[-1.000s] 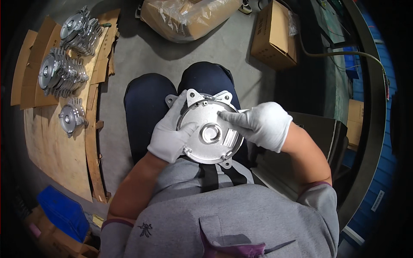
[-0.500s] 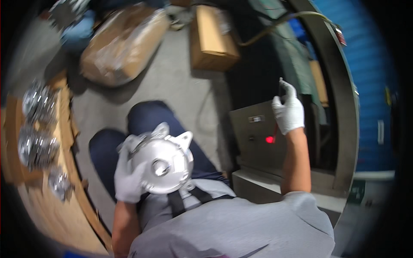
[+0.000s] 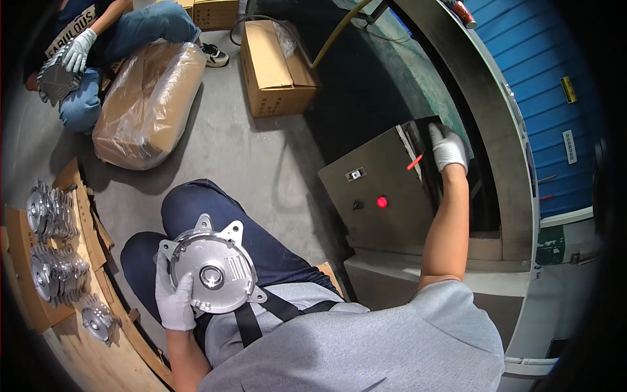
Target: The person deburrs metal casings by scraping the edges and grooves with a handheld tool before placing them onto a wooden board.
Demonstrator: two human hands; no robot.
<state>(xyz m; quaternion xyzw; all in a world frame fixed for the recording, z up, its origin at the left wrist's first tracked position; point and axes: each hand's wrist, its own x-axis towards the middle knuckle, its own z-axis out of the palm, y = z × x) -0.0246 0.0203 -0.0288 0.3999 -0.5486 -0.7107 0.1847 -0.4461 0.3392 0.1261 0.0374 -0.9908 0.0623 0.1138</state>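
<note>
Cover (image 3: 213,277) in hand, not set down: left hand (image 3: 176,306) fingers clasp its rim; right hand (image 3: 449,147) curled, hold unclear.

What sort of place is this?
Likely a factory workshop: the left hand holds a round metal cover, rows of similar parts stand on a wooden board, and a metal control panel with a lit red button is at right.

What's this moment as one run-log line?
left hand: gripping round metal cover | right hand: beside steel cabinet, red stick near, grip unclear | red button: appears lit
</note>
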